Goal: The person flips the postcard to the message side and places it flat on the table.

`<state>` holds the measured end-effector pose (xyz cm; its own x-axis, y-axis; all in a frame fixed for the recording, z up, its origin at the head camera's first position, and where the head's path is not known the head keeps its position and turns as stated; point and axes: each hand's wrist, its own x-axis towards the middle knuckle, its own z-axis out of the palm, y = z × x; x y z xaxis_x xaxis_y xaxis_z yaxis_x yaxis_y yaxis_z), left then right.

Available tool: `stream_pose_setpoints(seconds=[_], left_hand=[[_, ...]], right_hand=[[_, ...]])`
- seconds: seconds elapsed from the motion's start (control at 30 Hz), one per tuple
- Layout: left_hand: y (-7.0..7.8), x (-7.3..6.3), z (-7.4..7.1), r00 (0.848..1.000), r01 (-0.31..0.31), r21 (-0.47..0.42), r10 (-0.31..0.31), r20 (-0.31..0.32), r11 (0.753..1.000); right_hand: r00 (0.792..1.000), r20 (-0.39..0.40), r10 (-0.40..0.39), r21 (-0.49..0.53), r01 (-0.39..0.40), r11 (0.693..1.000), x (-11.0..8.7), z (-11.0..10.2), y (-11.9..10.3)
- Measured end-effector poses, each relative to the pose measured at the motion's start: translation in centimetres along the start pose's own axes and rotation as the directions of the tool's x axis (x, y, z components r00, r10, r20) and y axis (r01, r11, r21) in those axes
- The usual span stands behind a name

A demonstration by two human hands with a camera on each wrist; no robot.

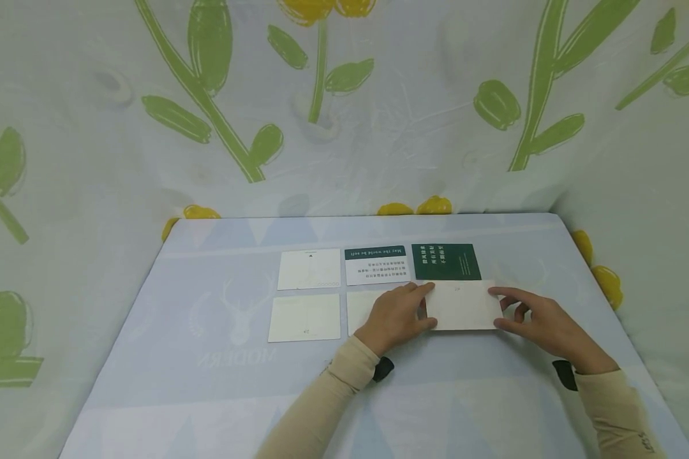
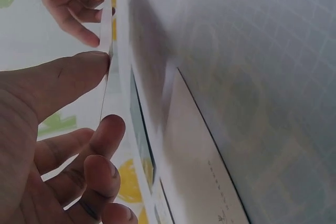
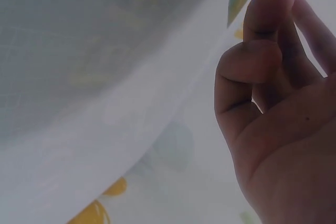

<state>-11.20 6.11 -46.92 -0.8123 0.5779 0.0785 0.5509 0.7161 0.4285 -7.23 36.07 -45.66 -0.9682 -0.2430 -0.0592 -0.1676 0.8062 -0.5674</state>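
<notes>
Between both hands, a white card (image 1: 462,307) with a small mark near its top edge is held above the table. My left hand (image 1: 399,312) pinches its left edge, thumb low and index finger at the upper corner. At the right edge, my right hand (image 1: 531,315) grips it the same way, the other fingers curled beneath. The left wrist view shows this card (image 2: 106,32) nearly edge-on, raised off the tabletop. Another white card (image 1: 358,309) lies partly hidden behind my left hand. A dark green card (image 1: 446,262) with white writing lies just beyond the held one.
On the pale blue table (image 1: 166,319) lie a white card with a green band (image 1: 377,266), a white card (image 1: 309,269) at the back left, and another white card (image 1: 304,317) in front of it. A flower-patterned cloth (image 1: 379,159) stands behind.
</notes>
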Motion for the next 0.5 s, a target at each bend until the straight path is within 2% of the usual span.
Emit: stream_pose_setpoints(seconds=[0.17,0.5], left_hand=[[0.16,-0.01,0.26,1.000,-0.004,0.046,0.004,0.002,0.999],[0.59,0.14,0.58,1.000,-0.019,0.152,0.020,-0.004,0.988]], right_hand=[[0.999,0.038,0.033,-0.003,-0.033,0.999,0.15,0.23,-0.04],[0.998,0.056,0.033,-0.028,-0.032,0.999,0.28,0.53,0.21]])
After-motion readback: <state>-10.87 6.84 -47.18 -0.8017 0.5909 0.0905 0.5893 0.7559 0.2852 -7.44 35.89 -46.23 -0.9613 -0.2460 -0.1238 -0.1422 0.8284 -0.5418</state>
